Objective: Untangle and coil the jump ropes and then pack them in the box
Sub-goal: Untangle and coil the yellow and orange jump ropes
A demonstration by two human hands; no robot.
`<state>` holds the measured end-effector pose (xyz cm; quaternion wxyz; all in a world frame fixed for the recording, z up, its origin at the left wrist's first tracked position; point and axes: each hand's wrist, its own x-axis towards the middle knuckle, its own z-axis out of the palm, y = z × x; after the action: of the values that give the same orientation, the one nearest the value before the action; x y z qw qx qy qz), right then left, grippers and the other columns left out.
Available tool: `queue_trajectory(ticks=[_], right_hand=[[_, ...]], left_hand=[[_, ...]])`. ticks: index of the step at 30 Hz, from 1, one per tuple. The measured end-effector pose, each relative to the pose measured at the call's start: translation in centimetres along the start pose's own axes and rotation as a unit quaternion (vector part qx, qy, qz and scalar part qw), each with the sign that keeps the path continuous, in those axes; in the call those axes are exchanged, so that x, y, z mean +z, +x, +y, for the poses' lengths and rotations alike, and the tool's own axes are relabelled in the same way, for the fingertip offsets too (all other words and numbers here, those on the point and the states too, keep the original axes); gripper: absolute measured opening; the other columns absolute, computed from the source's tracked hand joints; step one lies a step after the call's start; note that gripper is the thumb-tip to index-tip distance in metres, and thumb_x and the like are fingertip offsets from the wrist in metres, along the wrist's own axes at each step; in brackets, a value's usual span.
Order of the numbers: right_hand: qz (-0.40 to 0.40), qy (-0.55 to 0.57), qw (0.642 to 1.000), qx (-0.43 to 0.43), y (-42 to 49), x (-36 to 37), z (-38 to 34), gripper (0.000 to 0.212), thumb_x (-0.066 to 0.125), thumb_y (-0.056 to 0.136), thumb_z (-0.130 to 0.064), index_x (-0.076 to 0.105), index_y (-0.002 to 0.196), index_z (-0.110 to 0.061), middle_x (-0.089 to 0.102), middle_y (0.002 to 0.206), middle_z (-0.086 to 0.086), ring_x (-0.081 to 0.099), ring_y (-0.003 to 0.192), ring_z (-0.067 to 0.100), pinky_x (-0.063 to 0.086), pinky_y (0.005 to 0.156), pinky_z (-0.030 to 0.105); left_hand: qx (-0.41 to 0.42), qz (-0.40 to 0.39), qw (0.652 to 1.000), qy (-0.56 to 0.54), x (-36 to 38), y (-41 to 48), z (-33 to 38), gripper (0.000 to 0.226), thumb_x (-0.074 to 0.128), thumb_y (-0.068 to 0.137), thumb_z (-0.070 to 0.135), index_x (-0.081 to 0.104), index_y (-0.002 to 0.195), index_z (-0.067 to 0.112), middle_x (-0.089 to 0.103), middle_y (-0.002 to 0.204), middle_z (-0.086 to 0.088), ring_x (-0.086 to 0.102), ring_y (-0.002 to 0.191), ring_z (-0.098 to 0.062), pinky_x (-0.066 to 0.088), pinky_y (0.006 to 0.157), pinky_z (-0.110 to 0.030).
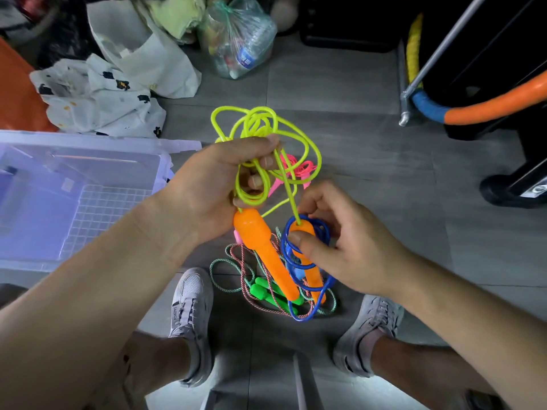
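Floor tiles in grey spread beneath a person working over a heap of jump ropes. A clear plastic box stands open on the floor at the person's left, apart from the ropes.

The left hand is clenched around several loops of the yellow rope, holding them above the floor. One orange handle of that rope hangs just below the palm. The right hand pinches the top of the second orange handle between thumb and fingers, where the yellow cord enters it. Coils of a blue rope wind around this handle.

On the tiles below, between two grey shoes, lies a braided rope with green handles, mixed up with the blue one. A pink rope shows on the floor behind the yellow loops. A knotted plastic bag holding a bottle sits farther back.
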<state>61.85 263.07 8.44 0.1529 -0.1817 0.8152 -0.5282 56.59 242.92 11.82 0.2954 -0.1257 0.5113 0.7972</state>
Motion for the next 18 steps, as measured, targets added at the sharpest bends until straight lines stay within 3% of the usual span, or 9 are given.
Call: queue_trajectory(ticks=[2,4,8,12,16,18], right_hand=[[0.006,-0.016,1.000,-0.004,-0.1,-0.1,-0.3,0.025,0.072,0.089,-0.020,0.054,0.101,-0.032,0.062,0.090,-0.016,0.063,0.084,0.008,0.048,0.074,0.015],[0.006,-0.002,1.000,0.005,0.0,-0.3,-0.4,0.023,0.075,0.087,-0.021,0.060,0.100,-0.031,0.065,0.095,-0.016,0.065,0.088,0.008,0.051,0.077,0.018],[-0.001,-0.027,0.999,0.036,0.4,-0.4,0.2,0.039,0.080,0.070,-0.047,0.060,0.101,-0.036,0.064,0.098,-0.015,0.065,0.091,0.009,0.055,0.080,0.028],[-0.002,-0.101,0.994,0.037,0.8,-0.6,0.9,0.034,0.087,0.071,-0.031,0.067,0.098,-0.029,0.054,0.100,-0.009,0.061,0.090,0.008,0.052,0.081,0.030],[-0.036,-0.167,0.983,0.065,1.1,-1.4,1.3,0.021,0.079,0.074,-0.037,0.063,0.088,-0.033,0.057,0.093,-0.011,0.058,0.086,0.003,0.044,0.073,0.019],[-0.052,-0.201,0.976,0.072,1.0,-1.7,1.5,0.015,0.073,0.078,-0.037,0.063,0.083,-0.027,0.062,0.088,-0.013,0.058,0.084,0.003,0.042,0.070,0.021]], left_hand=[[-0.003,0.010,1.000,-0.009,0.0,0.1,0.2,0.011,0.060,0.084,0.021,0.053,0.089,0.014,0.046,0.063,0.007,0.032,0.049,-0.005,0.013,0.041,-0.019],[-0.001,0.019,1.000,-0.020,-0.1,0.1,0.3,0.011,0.059,0.084,0.020,0.051,0.089,0.014,0.046,0.062,0.007,0.031,0.049,-0.005,0.013,0.041,-0.019],[0.002,0.008,0.999,-0.042,-0.2,0.2,-0.3,0.007,0.058,0.090,0.020,0.054,0.090,0.015,0.046,0.064,0.008,0.033,0.051,-0.005,0.020,0.038,-0.017],[0.008,-0.018,0.999,-0.034,0.1,0.0,-0.7,0.011,0.059,0.091,0.021,0.052,0.092,0.013,0.047,0.065,0.007,0.034,0.051,-0.005,0.018,0.040,-0.019],[0.011,-0.029,1.000,-0.003,0.3,-0.1,-1.1,0.026,0.063,0.087,0.022,0.047,0.106,0.012,0.047,0.065,0.006,0.033,0.051,-0.006,0.014,0.044,-0.024],[0.009,-0.017,1.000,0.012,0.5,-0.1,-1.3,0.029,0.064,0.087,0.022,0.048,0.109,0.011,0.047,0.065,0.005,0.035,0.049,-0.007,0.013,0.046,-0.025]])
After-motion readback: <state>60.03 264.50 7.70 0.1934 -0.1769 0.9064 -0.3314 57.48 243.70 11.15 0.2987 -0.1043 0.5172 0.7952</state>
